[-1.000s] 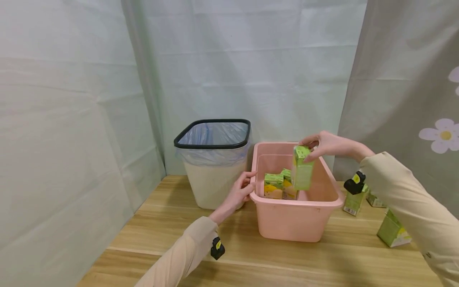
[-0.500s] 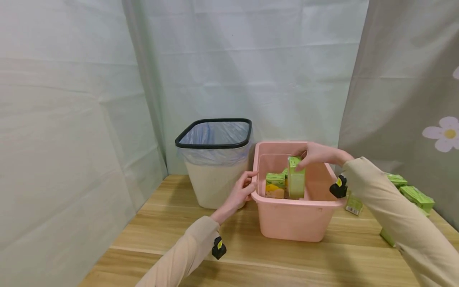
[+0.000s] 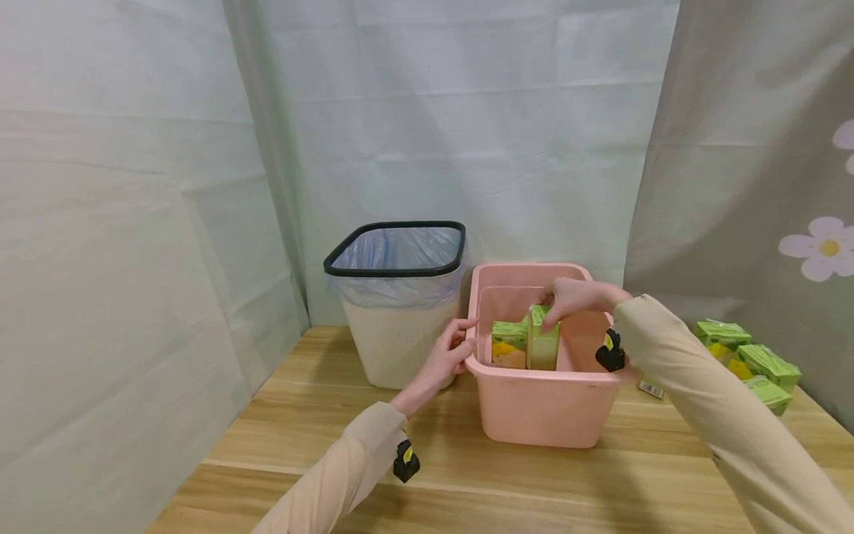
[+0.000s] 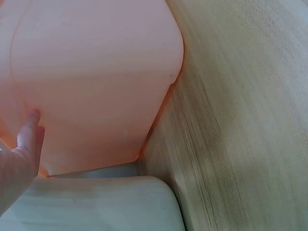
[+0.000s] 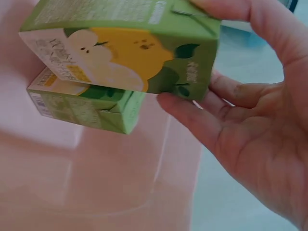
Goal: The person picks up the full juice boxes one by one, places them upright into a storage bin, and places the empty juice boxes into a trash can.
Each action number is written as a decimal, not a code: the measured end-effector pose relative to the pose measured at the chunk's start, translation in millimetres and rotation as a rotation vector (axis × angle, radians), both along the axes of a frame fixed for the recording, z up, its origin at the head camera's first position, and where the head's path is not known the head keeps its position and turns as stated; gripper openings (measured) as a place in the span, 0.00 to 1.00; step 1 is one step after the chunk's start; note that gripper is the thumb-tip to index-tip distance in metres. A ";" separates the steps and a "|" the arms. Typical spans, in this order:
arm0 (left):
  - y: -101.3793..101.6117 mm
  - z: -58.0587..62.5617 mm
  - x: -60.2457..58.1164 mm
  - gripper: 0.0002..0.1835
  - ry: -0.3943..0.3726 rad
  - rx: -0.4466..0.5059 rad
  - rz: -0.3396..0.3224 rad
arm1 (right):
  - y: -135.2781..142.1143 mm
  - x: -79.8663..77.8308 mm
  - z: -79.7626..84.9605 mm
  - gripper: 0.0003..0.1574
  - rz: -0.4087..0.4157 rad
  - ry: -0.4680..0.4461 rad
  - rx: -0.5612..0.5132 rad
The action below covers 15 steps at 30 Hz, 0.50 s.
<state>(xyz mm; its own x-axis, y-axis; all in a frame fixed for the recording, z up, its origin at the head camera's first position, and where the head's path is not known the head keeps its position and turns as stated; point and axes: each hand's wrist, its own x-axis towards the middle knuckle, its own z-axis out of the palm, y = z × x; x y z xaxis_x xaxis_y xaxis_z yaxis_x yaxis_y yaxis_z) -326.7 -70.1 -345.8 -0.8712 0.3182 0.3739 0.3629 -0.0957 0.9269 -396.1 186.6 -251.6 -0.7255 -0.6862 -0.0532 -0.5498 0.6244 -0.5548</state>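
Note:
My right hand [image 3: 577,297] pinches a green juice carton [image 3: 543,337] upright by its upper end, inside the pink plastic tub [image 3: 540,408]. In the right wrist view, thumb and fingers lie around the end of this carton [image 5: 130,53], which has yellow fruit printed on it. Another carton [image 5: 82,106] stands close beside it in the tub, and the head view shows a carton [image 3: 509,345] to its left. My left hand [image 3: 450,352] holds the tub's left rim; in the left wrist view, digits of the hand [image 4: 26,144] lie against the tub wall [image 4: 96,86].
A white trash bin [image 3: 400,334] with a black rim and a bluish liner stands left of the tub. Several green cartons [image 3: 767,363] are on the wooden table [image 3: 320,452] to the right, partly behind the right sleeve. Pale curtains hang behind and at the left.
My right hand has lowered its juice carton deeper into the tub and shifted it left, close to the other cartons. The left hand has stayed at the rim.

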 end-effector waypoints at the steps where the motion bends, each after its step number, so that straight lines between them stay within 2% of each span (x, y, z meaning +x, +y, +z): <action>1: 0.0 -0.3 0.1 0.20 0.003 0.003 -0.002 | -1.2 -1.4 -2.1 0.13 0.000 -0.007 0.008; 6: 0.1 -0.9 -0.6 0.20 0.021 0.011 -0.011 | -4.9 -6.3 -12.6 0.15 -0.025 -0.037 0.033; 11: 0.0 -0.9 -1.2 0.20 0.017 0.009 -0.001 | -5.3 -10.4 -20.6 0.31 -0.041 0.018 0.076; 15: -0.6 -1.1 -2.0 0.19 0.003 0.006 -0.008 | -4.5 -11.1 -26.8 0.33 -0.043 0.008 0.095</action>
<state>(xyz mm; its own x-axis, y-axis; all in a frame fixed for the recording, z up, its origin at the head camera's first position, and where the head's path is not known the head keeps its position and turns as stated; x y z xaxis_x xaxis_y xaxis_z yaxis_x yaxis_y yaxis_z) -328.7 -70.7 -346.9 -0.8676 0.3226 0.3785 0.3650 -0.1040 0.9252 -407.2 182.2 -278.3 -0.7551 -0.6461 -0.1110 -0.5250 0.6974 -0.4879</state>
